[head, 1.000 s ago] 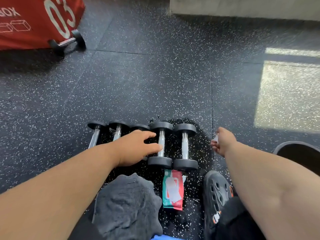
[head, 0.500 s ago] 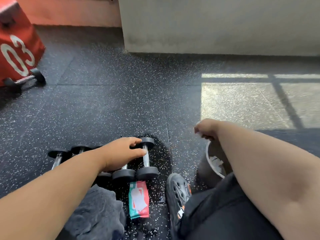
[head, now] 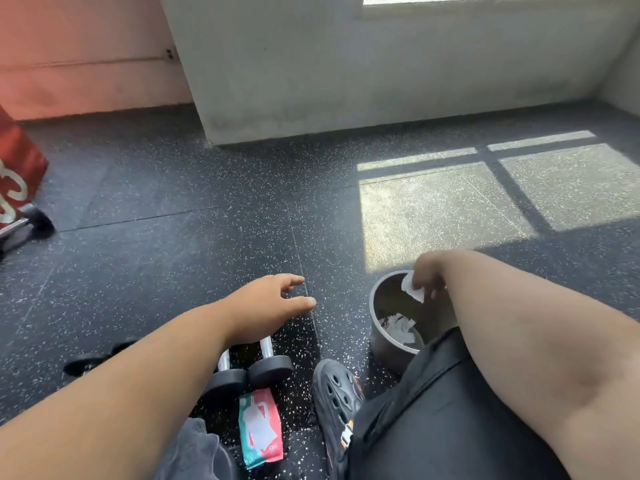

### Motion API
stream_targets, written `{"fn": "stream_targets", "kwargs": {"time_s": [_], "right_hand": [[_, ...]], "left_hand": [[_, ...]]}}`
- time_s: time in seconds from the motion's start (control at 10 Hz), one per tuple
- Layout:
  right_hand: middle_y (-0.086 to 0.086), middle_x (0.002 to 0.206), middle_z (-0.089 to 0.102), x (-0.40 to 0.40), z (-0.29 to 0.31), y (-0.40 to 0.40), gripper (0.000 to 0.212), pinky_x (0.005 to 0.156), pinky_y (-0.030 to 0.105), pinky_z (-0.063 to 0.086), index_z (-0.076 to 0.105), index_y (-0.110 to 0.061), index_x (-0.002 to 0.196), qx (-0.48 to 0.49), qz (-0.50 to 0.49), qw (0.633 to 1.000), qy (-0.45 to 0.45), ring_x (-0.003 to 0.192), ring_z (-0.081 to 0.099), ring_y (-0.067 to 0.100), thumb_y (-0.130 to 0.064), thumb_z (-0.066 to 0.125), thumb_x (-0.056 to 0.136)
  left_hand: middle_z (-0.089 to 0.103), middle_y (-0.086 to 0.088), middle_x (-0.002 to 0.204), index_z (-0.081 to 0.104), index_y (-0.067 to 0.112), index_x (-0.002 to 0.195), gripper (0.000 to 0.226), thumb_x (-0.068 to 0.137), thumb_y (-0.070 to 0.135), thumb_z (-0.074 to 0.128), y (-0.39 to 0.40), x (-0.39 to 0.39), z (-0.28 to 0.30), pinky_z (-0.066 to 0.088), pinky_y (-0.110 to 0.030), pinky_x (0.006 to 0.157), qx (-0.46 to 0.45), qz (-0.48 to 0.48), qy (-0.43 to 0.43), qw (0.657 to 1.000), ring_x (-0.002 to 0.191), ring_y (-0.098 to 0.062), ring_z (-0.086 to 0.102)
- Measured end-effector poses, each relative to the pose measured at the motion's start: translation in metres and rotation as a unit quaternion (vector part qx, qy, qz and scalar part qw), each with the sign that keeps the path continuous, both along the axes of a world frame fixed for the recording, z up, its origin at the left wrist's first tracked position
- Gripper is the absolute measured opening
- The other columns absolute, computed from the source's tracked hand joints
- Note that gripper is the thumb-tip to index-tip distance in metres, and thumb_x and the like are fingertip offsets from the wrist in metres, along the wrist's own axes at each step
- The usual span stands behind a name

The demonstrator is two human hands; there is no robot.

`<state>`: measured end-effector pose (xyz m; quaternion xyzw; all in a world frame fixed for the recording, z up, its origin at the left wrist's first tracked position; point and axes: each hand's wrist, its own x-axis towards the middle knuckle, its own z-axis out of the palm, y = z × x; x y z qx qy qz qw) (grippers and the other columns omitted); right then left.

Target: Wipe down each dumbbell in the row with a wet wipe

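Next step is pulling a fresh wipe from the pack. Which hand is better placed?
Left. The left hand is open and free above the dumbbells, nearer the wipe pack. The right hand pinches a used wipe over the bin.

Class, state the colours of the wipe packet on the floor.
The wipe packet is teal, red and white; head view.

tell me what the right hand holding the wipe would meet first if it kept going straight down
The right hand pinches a used wipe just over the rim of the metal bin. Going straight down it would probably enter the bin's mouth and meet the crumpled wipes at the bottom, though depth is hard to judge.
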<state>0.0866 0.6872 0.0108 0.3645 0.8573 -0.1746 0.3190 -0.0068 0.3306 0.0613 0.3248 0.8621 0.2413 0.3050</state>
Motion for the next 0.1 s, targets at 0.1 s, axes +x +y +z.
{"fn": "stream_targets", "kwargs": {"time_s": [0.1], "right_hand": [[0.017, 0.122, 0.073, 0.0039, -0.0095, 0.0142, 0.026, 0.103, 0.053, 0.056, 0.071, -0.007, 0.121, -0.023, -0.013, 1.0, 0.014, 0.11, 0.071, 0.037, -0.015, 0.069, 0.096]], "left_hand": [[0.059, 0.008, 0.152, 0.049, 0.037, 0.158, 0.071, 0.095, 0.066, 0.067, 0.0115, 0.0041, -0.0008, 0.042, -0.036, 0.117, 0.003, 0.003, 0.007, 1.0, 0.132, -0.009, 0.058]]}}
